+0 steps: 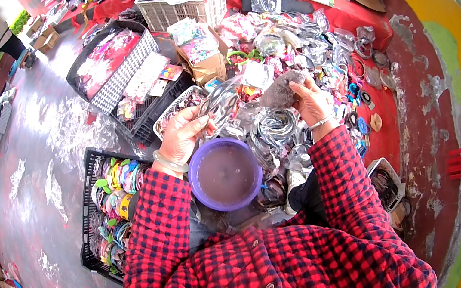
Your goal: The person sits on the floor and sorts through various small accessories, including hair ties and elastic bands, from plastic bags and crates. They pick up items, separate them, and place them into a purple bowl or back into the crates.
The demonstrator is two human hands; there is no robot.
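My left hand [183,133] is closed, thumb against fingers, on thin dark looped bands [225,103] that look like hair hoops. Their exact kind and number are hard to make out against the heap behind. In my right hand [313,102] is a bunched grey cloth [279,93], pinched between thumb and fingers and held apart from the bands. Below and between both hands stands a purple basin [194,182] with cloudy greyish water in it. Just beyond it, a coil of clear-wrapped bands [276,126] lies on the pile.
A heap of bagged hair accessories [312,48] spreads ahead over red cloth [383,124]. At left is a black crate [87,229] of colourful headbands. Farther off stand a patterned bin [129,69], a cardboard box [207,68] and a beige crate [151,14]. Another person [2,36] stands far left.
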